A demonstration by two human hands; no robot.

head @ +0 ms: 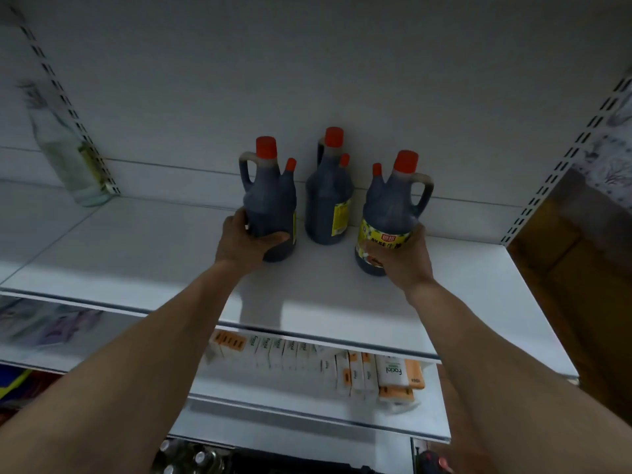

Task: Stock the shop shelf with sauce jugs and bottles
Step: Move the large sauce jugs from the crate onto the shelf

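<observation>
Three dark sauce jugs with red caps stand on the white top shelf [143, 254]. My left hand [244, 239] grips the base of the left jug [270, 200], whose handle points left. My right hand [405, 256] grips the lower part of the right jug [390, 206], over its yellow label; its handle points right. The middle jug [328, 200] stands further back near the rear wall, untouched. Each jug has a small red-capped bottle attached at its side.
A clear bottle [66, 148] stands at the far left of the shelf by the slotted upright. White and orange tissue boxes [342, 364] fill the shelf below. A brown panel [574, 268] borders the right side. Bottle tops [191, 456] show at the bottom.
</observation>
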